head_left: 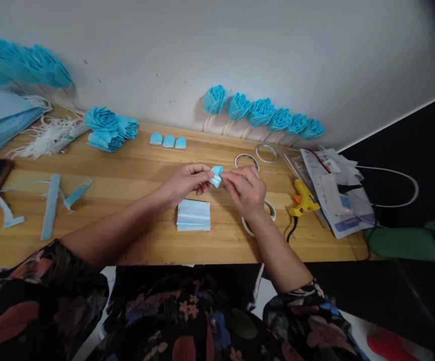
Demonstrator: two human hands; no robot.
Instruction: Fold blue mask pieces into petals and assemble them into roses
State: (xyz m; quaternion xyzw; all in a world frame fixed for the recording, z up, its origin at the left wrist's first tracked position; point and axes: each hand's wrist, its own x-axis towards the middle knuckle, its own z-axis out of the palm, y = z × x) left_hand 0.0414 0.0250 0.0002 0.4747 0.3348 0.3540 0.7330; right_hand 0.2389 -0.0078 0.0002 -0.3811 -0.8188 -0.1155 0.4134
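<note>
My left hand (190,183) pinches a small folded blue fabric piece (216,183) with white bands across it. The fingertips of my right hand (248,189) are pressed together at the piece's right edge. A stack of pale blue fabric rectangles (193,215) lies on the table just below my hands. Behind my left hand, three folded blue petals (169,141) with pointed tops sit in a row. One tape roll (272,210) is partly hidden under my right wrist.
Two more tape rings (236,159) (266,153) lie behind my right hand. A yellow glue gun (303,199) rests beside papers (337,220). Blue fabric flowers on sticks (261,112) lean against the wall. Loose strips (50,206), flowers (106,129) and a blue mask stack (2,120) are left.
</note>
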